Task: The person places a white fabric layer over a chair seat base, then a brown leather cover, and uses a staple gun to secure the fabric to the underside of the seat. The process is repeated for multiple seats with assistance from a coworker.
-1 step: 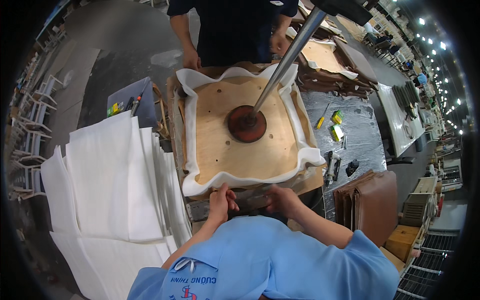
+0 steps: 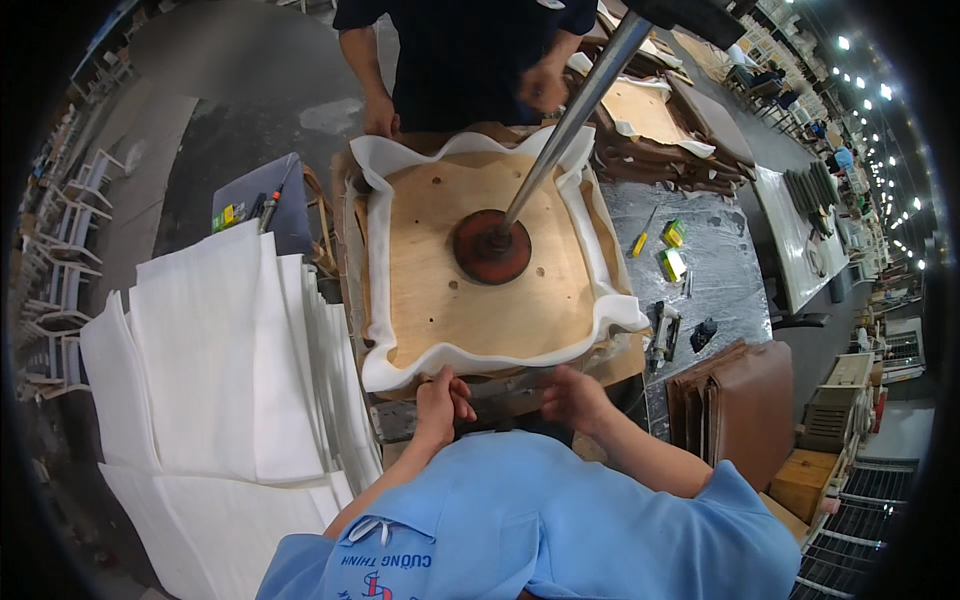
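A square plywood panel (image 2: 470,330) lies under the round dark-red foot (image 2: 492,247) of a slanting metal rod (image 2: 565,135). White padding (image 2: 455,358) wraps up around the panel's edges in waves. At its near edge, my left hand (image 2: 440,402) has curled fingers by the padding; whatever they pinch is hidden. Further right, my right hand (image 2: 580,400) hovers at the near edge, fingers bent and slightly smeared, with no object visible in it. Brown sheet material (image 2: 622,362) shows beneath the padding.
White padding sheets (image 2: 200,350) are stacked at left. Opposite stands a co-worker (image 2: 460,70) in dark clothing, one hand (image 2: 380,115) at the far edge. On the right table are a yellow-handled screwdriver (image 2: 640,243), small boxes (image 2: 672,265), an air tool (image 2: 662,335) and brown covers (image 2: 740,400).
My right hand has shifted slightly right and toward the panel. The co-worker's hand on the picture's right has swung leftward. My left hand stays nearly in place.
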Available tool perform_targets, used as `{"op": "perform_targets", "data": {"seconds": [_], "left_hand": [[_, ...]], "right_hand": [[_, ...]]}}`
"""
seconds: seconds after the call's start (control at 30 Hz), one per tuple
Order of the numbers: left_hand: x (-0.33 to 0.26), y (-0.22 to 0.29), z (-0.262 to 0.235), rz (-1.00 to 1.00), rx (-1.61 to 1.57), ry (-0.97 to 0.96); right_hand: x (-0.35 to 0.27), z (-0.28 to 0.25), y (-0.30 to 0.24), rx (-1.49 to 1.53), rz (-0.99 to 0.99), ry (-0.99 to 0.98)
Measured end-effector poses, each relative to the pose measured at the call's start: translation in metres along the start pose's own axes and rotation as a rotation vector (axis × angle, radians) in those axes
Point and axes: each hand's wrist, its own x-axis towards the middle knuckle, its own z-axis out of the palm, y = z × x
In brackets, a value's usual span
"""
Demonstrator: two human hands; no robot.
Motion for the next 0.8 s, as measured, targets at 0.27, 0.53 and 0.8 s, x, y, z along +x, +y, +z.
{"op": "perform_targets", "data": {"seconds": [0.27,0.53,0.8], "left_hand": [[-0.002,0.017,0.013,-0.069,-0.039,0.121],[0.007,0.022,0.0,-0.127,-0.076,0.147],[0.002,0.001,0.068,-0.51,-0.098,-0.094]], "right_hand": [[0.032,-0.006,-0.019,0.196,0.113,0.189],[0.045,0.014,-0.06,-0.201,0.339,0.063],[0.055,0.004,-0.049,-0.267,0.219,-0.093]]}}
